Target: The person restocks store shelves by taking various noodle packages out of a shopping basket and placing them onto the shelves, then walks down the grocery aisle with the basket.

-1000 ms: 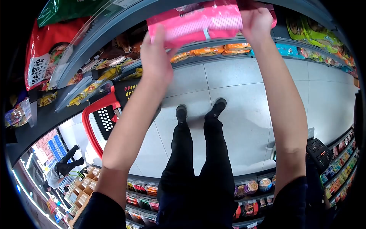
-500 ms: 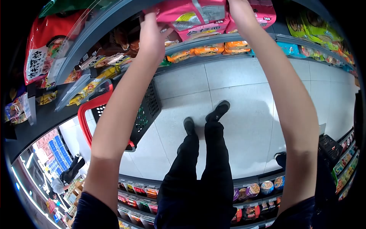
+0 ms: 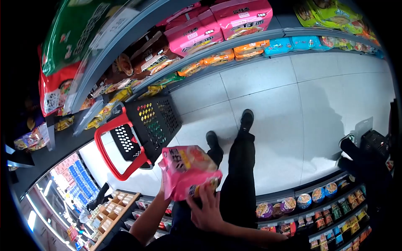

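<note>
In front of my body I hold a pink multipack of instant noodles [image 3: 190, 169], tilted, with a picture of food on its upper face. My left hand [image 3: 162, 189] grips its left side; most of those fingers are hidden behind the pack. My right hand [image 3: 206, 212] presses its fingers against the near lower face, so the pack sits between both hands. More pink noodle packs [image 3: 240, 19] stand on the upper shelf ahead, beside brown noodle packs [image 3: 150, 54].
A black shopping basket with a red handle [image 3: 109, 152] stands on the floor at my left. Orange packs [image 3: 251, 50] and blue packs [image 3: 278, 47] line the lower shelf. Cup noodles [image 3: 289, 205] fill shelving behind me. Another person's shoe [image 3: 346, 141] shows at the right, near a black basket [image 3: 374, 142].
Both hands have come down from the upper shelf to in front of my body, bringing a pink noodle pack with them. My view has shifted, and the basket shows more fully.
</note>
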A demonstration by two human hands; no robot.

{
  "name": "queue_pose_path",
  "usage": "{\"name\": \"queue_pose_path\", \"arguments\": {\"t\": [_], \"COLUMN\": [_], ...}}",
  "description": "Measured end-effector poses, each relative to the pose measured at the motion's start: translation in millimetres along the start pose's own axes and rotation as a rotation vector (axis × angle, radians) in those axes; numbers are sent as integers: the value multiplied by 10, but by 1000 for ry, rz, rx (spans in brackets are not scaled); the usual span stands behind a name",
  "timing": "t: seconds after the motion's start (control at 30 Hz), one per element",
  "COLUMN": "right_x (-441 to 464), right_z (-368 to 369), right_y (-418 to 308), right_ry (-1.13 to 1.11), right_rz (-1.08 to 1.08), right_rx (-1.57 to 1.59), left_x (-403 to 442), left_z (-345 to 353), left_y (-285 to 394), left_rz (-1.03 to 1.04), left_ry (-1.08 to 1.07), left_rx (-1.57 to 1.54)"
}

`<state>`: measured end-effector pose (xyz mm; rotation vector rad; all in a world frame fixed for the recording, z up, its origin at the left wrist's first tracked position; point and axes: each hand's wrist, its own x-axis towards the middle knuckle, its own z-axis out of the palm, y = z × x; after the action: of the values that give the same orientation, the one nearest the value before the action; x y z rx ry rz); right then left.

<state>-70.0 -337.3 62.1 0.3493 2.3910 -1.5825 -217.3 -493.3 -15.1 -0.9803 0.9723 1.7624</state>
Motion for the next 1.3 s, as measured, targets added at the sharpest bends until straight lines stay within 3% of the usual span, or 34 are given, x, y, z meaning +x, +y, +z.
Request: {"name": "queue_pose_path", "arguments": {"t": [0.1,0.2,0.23,0.27,0.33,0.43,0.47,0.57,0.6,0.63,0.67,0.73,0.8,0.83,0.9,1.07,1.23,1.3], "right_x": [-67,244,508,686,1147,1712,1841,2061,2121,2177,2203,2255,2351,2417,2588,3281,4060,4122], "right_z": [-272,-1066,-1372,-1819,-2242,-2618,-2716,-2869,-2853,-2766,-2623,-2417,-2250,-2200,-2141,-2449,-2655,-2640], "right_y": [39,314,469,596,1046,1556,1624,1856,1923,1977,2040,2063,1919,1837,1585,1200,1460,1359], "right_ry": [-113,166,503,359,510,207,-4,101,150,236,322,447,543,525,523,515,646,666], "right_rz": [-273,-387,-428,-241,-63,3,93,148,171,160,152,146,143,159,-46,-335,-627,-450], "right_rx": [-7,320,141,46,24,462,719,818,825,823,820,807,786,820,785,417,130,-91], "left_x": [18,457,668,866,1258,1716,1816,2072,2136,2271,2255,1976,1748,1628,1614,1720,2604,3028], "left_z": [237,845,1102,1356,1883,2563,2724,2867,2767,2432,2207,2195,2054,2108,2079,2661,2858,2830], "left_y": [1,143,201,252,324,364,378,463,497,528,446,341,307,297,455,1274,2133,2422], "left_rz": [-83,-95,-98,-97,-119,-170,-191,-169,-89,-167,27,116,250,354,565,735,1108,1163], "left_ry": [8,-102,-153,-205,-324,-494,-543,-594,-518,-604,-471,-397,-394,-248,-157,-342,-226,-236], "left_rx": [94,240,280,307,342,362,360,291,214,89,138,93,276,257,255,105,450,438]}}
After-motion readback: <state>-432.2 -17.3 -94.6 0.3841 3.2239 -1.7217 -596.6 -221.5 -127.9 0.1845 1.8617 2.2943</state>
